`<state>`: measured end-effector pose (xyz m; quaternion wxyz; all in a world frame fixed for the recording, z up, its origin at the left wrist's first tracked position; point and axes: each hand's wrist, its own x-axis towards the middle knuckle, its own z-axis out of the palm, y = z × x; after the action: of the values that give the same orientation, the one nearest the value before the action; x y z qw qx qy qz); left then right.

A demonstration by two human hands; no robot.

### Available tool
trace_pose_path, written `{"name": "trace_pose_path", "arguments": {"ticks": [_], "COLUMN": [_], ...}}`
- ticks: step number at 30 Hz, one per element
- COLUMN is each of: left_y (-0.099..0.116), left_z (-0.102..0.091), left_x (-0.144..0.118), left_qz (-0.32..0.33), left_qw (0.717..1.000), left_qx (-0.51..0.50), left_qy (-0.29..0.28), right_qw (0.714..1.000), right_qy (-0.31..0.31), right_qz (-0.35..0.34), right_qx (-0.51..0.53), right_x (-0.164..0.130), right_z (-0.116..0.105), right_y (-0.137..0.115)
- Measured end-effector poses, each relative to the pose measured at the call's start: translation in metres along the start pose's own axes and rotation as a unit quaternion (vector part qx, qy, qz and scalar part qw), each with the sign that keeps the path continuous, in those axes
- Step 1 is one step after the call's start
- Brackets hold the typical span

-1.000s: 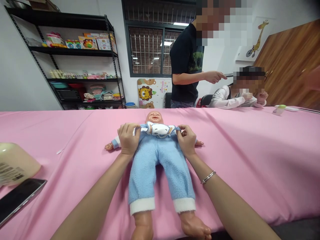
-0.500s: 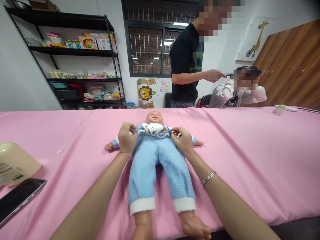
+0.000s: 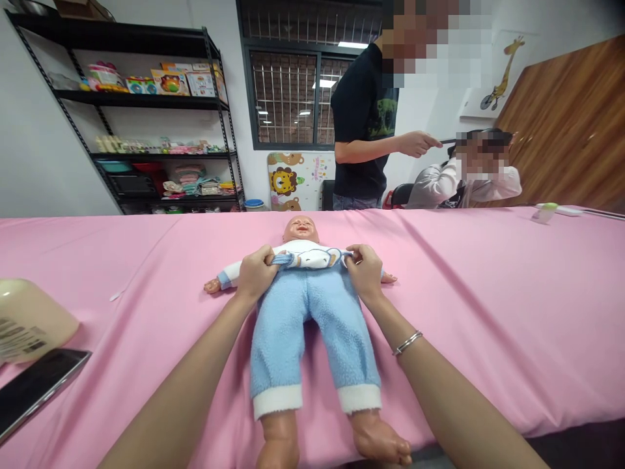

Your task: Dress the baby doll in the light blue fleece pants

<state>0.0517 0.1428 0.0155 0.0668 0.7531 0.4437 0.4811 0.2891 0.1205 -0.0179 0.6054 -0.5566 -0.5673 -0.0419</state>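
A baby doll (image 3: 303, 229) lies face up on the pink table cover (image 3: 488, 293), its feet toward me. It wears fluffy blue trousers (image 3: 312, 339) and a white top with a blue elephant print. My left hand (image 3: 254, 273) pinches the trousers' waistband at the doll's right side. My right hand (image 3: 365, 272), a thin bracelet on its wrist, grips the waistband at the other side. The doll's bare arms stretch out past both hands.
A black phone (image 3: 34, 389) and a beige container (image 3: 29, 319) lie at the left edge. A green-capped white item (image 3: 545, 212) sits far right. Behind the table one person stands (image 3: 364, 117) and another sits (image 3: 463, 179). Black shelves (image 3: 146, 117) hold toys.
Both hands have drawn the waistband lower on the doll's belly, so more of the white top shows. The seated person behind has raised an arm.
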Motion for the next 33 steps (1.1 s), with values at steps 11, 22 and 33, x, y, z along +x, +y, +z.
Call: {"name": "trace_pose_path", "arguments": {"ticks": [11,22,33], "left_y": [0.008,-0.02,0.006], "left_z": [-0.015,-0.013,-0.004], "left_x": [0.008,0.008,0.001], "left_qz": [-0.073,0.04,-0.02], "left_qw": [0.948,0.99,0.948], "left_qx": [-0.207,0.112,0.317], "left_qy": [-0.231,-0.077,0.024], "right_qw": [0.985,0.998,0.999], "right_qy": [0.019,0.007,0.01], "right_qz": [0.159,0.058,-0.015], "right_qx": [0.069,0.023,0.03], "right_x": [0.0,-0.003,-0.007], "right_z": [-0.001,0.001,0.003], "right_y": [0.001,0.005,-0.011]}}
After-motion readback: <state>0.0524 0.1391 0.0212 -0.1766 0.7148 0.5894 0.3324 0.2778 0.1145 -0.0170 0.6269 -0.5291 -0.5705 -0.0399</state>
